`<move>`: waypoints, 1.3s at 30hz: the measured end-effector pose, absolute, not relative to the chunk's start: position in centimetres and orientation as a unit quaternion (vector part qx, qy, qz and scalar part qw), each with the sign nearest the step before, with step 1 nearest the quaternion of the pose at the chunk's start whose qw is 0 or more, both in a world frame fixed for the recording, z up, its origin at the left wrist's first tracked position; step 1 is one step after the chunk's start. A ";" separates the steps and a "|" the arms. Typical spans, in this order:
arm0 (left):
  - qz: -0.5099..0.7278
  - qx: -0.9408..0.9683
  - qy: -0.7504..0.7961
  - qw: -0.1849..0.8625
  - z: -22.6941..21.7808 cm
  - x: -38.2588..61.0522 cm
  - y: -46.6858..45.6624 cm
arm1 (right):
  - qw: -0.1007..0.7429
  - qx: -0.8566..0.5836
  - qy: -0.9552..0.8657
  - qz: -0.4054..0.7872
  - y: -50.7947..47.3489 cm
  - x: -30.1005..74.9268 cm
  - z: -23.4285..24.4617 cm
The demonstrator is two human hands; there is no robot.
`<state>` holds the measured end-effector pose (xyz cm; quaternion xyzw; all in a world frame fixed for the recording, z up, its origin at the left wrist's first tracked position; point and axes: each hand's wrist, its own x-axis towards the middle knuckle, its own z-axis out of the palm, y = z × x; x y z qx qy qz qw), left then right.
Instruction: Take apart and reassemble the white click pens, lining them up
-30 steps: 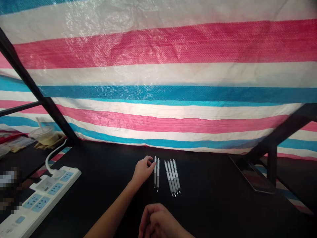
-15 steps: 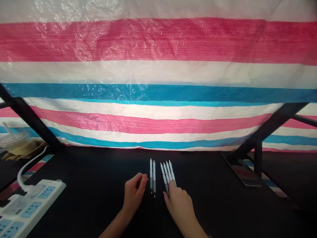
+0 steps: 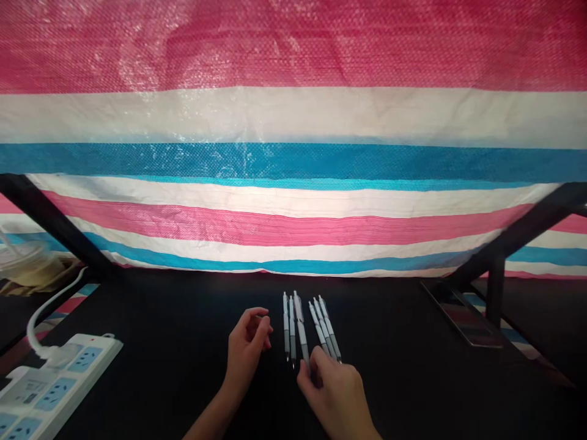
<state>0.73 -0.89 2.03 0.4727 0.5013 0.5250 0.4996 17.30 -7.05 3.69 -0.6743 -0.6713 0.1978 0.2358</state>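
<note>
Between the thumb and fingers of my right hand (image 3: 337,388) is the lower end of a white-and-grey click pen (image 3: 299,321), which points away from me at a slight tilt. Two similar pens (image 3: 288,333) lie side by side just left of it. Three more pens (image 3: 323,324) lie close together and slanted to the right, their lower ends near my right knuckles. My left hand (image 3: 249,339) rests left of the pens, fingers loosely curled and apart, with nothing in them; it does not touch the pens.
A white power strip (image 3: 89,373) with a plugged-in cable is on the left of the black table (image 3: 160,366). At the far left stands a lidded plastic cup (image 3: 27,263). A dark phone (image 3: 461,318) lies by the right black frame bar. Striped sheeting (image 3: 293,165) hangs behind.
My right hand has drawn one pen out of the right-hand group and moved it left towards the pair. My left hand has loosened slightly. The camera view has tilted down a little.
</note>
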 end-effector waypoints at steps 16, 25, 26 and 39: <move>0.482 0.330 0.393 0.710 1.2 0.0 0.6 | 0.265 -0.433 -0.401 0.762 -8.3 14.5 2.1; 0.482 0.285 0.373 0.740 1.4 0.1 0.6 | 0.297 -0.334 -0.364 0.817 -8.9 14.8 0.6; 0.480 0.283 0.371 0.743 1.5 0.1 0.6 | 0.297 -0.330 -0.352 0.824 -9.0 14.8 0.6; 0.435 0.315 0.347 0.769 2.0 -0.5 0.6 | 0.267 -0.304 -0.269 0.874 -9.3 14.5 0.8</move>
